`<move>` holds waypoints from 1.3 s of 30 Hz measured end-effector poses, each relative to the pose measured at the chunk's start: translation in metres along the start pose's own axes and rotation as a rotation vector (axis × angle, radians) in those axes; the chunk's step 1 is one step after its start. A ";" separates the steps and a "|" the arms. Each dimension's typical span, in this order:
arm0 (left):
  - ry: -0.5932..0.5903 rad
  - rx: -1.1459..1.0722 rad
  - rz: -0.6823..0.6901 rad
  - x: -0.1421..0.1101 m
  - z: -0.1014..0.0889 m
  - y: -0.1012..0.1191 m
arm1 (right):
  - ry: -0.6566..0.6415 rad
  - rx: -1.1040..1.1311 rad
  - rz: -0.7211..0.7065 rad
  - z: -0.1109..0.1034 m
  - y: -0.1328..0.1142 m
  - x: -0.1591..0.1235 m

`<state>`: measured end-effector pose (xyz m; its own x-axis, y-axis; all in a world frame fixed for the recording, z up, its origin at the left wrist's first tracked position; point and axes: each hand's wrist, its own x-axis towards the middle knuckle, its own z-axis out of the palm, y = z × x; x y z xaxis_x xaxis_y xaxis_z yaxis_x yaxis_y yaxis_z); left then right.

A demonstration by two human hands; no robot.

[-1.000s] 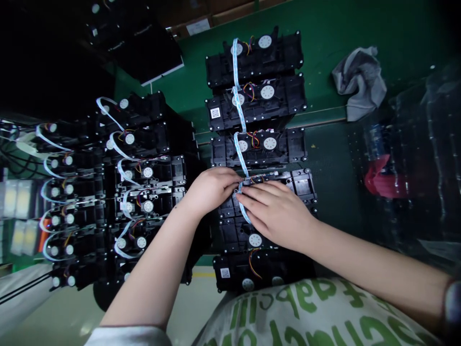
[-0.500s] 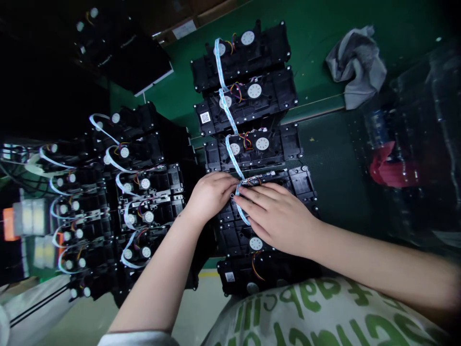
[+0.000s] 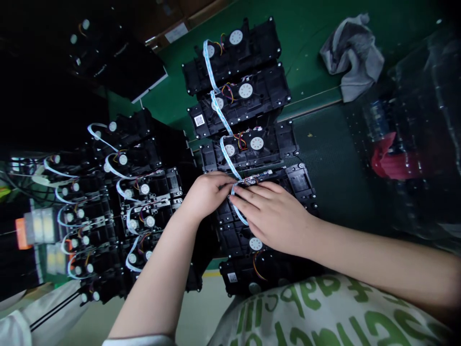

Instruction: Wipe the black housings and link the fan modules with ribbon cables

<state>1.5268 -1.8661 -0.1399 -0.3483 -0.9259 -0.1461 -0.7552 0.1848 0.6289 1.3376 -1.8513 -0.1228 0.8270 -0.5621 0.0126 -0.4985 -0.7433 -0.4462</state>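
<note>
In the head view, a blue-and-white ribbon cable [image 3: 239, 215] loops over a black plastic unit [image 3: 299, 182] in the middle row. My left hand [image 3: 209, 196] comes from the left, its fingers closed at the cable's upper end by the unit's edge. From the right, my right hand [image 3: 279, 216] lies across the unit with fingers together, their tips on the same cable end beside a small circuit board [image 3: 251, 180]. The fingertips of both hands nearly meet there; the thumb of my right hand and the connector are hidden. Below sits a white round disc [image 3: 256, 243] on the unit.
More black units [image 3: 236, 96] with ribbon cables line up beyond my hands. Further rows of units [image 3: 146, 190] stand at the left. A grey cloth [image 3: 355, 55] lies on the green table [image 3: 306, 62]; clear plastic and a red item [image 3: 394, 158] are at right. Another person's sleeve [image 3: 54, 312] shows lower left.
The camera view has shifted slightly, so the far units appear a little further left and the left rows further right. Both hands stay at the same cable end.
</note>
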 end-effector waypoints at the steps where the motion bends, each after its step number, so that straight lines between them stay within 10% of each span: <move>1: -0.019 -0.026 -0.028 0.000 -0.002 0.001 | 0.000 0.002 -0.005 0.000 0.000 0.000; 7: -0.107 0.023 -0.285 0.010 -0.005 0.006 | 0.014 0.013 -0.031 -0.001 0.002 -0.001; 18: -0.423 0.190 -0.307 0.039 -0.019 0.011 | 0.029 0.061 -0.045 0.001 0.004 -0.002; 39: -0.381 0.294 -0.224 0.043 -0.014 0.015 | 0.125 0.095 -0.024 -0.003 0.009 -0.005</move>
<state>1.5085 -1.9077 -0.1261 -0.2964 -0.7783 -0.5536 -0.9390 0.1315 0.3179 1.3279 -1.8559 -0.1242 0.7963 -0.5902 0.1331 -0.4473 -0.7224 -0.5272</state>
